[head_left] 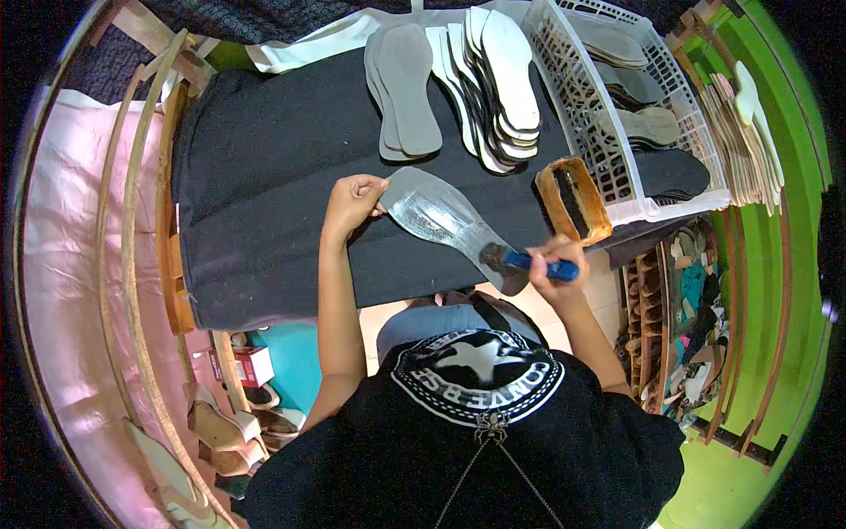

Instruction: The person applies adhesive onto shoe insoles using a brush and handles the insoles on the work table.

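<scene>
Left hand (354, 204) pinches the grey insole (425, 196) over the bench (260, 163), near side; right hand (548, 249) grips the blue-handled brush (518, 259). Coating seems in progress; the next stroke needs steady holding.

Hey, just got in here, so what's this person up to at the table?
They're brushing a gray sole, by the look of it. The left hand pinches its far end, and the right hand grips a blue-handled brush, its bristles at the near end. The sole's middle looks wet and shiny. Beyond it, gray soles and a pile of white soles lie on the dark cloth. A brown tub sits to the right, near a white crate holding more soles.
</scene>
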The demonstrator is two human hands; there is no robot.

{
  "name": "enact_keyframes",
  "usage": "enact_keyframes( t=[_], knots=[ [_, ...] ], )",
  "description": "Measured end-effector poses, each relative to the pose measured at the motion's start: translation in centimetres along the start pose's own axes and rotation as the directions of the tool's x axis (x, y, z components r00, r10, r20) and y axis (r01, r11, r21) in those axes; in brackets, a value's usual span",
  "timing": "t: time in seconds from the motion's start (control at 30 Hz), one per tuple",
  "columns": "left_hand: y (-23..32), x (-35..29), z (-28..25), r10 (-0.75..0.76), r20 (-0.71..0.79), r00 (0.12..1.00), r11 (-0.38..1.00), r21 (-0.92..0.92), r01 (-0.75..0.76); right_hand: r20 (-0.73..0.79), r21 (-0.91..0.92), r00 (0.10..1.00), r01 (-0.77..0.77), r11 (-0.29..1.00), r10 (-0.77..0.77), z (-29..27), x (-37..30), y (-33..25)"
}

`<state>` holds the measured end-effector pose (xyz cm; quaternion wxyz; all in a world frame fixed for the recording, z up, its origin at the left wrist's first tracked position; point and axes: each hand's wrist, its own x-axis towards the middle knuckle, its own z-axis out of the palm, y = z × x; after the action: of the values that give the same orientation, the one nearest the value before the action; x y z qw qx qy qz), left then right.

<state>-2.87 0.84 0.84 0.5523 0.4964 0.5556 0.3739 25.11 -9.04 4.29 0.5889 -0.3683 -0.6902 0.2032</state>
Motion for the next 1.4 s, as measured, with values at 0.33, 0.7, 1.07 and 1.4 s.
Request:
enact_keyframes(
  t=[0.33, 0.7, 1.07, 1.4],
  knots=[
    [-0.2, 0.3, -0.4, 0.034, 0.058, 0.998, 0.998, 0.041, -0.036, -0.122, -0.157, 0.979, -0.180, 0.971, 0.162, 3.8, 6.1, 1.4],
    [-0.4, -0.1, 0.0, 0.006, -0.022, 1.000, 1.000, -0.017, -0.006, 0.224, -0.262, 0.973, -0.002, 0.965, 0.063, -0.8, 3.3, -1.6],
    [-0.1, -0.3, 0.4, 0.031, -0.034, 0.999, 0.999, -0.009, -0.031, 0.110, -0.127, 0.989, 0.114, 0.985, -0.100, 1.8, 4.2, 1.2],
    [0.2, -0.4, 0.5, 0.024, -0.063, 0.998, 0.999, 0.023, -0.022, 0.185, -0.299, 0.976, -0.054, 0.953, 0.114, -1.6, 3.6, -1.4]
  ],
)
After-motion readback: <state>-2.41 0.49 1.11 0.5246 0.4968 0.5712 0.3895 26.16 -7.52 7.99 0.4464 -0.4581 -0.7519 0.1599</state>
